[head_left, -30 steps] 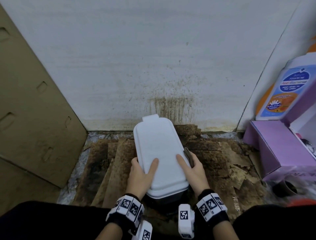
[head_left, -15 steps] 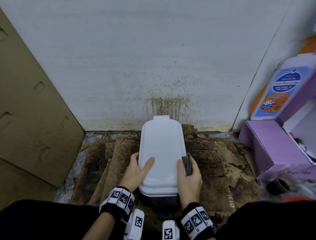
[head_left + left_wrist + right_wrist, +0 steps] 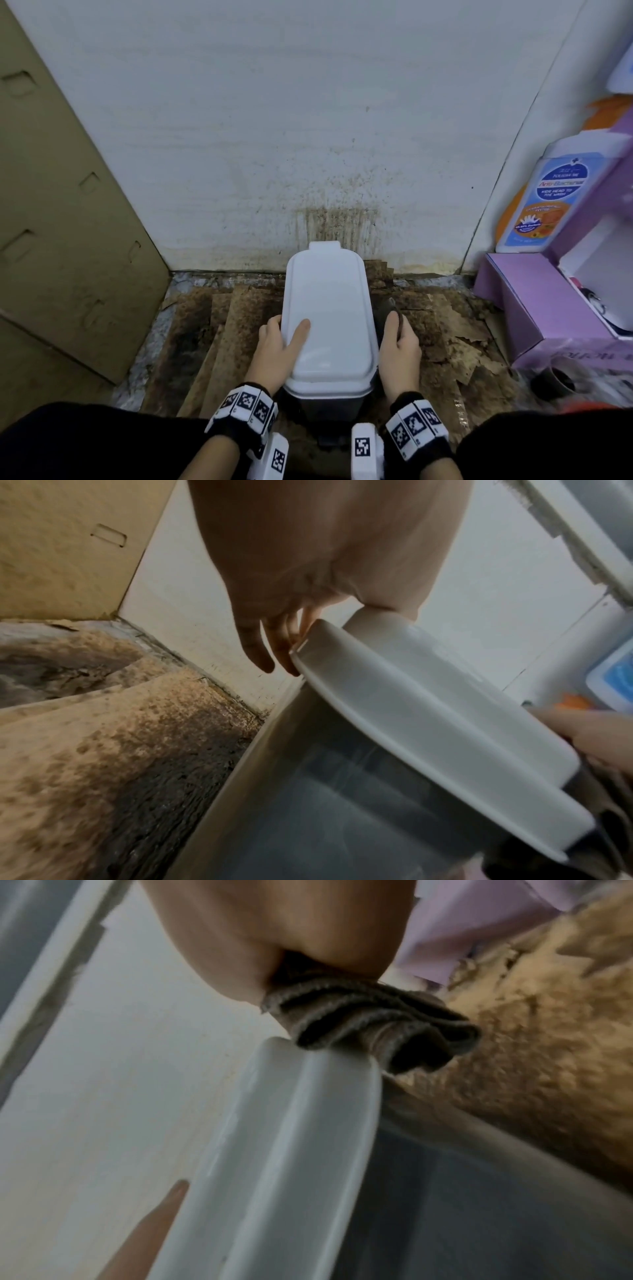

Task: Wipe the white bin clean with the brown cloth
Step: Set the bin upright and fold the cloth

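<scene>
The white bin (image 3: 329, 308) stands on the floor against the wall, with its white lid closed over a dark grey body. My left hand (image 3: 277, 342) clasps the lid's left rim, thumb on top and fingers down the side (image 3: 260, 656). My right hand (image 3: 399, 342) is at the bin's right side and grips the folded brown cloth (image 3: 387, 311). In the right wrist view the cloth (image 3: 377, 1023) sticks out of my fist and touches the lid's rim (image 3: 291, 1137). The bin's front is hidden from the head view.
Stained, torn cardboard sheets (image 3: 222, 325) cover the floor around the bin. A cardboard panel (image 3: 68, 240) leans at the left. The white wall has a brown stain (image 3: 335, 222) behind the bin. A purple box (image 3: 534, 308), a wash bottle (image 3: 544, 202) and a dark cup (image 3: 555, 380) crowd the right.
The bin has been turned from a slant to straight against the wall. My right hand slid off the lid's top to its right side with the cloth. My left hand stayed on the left rim.
</scene>
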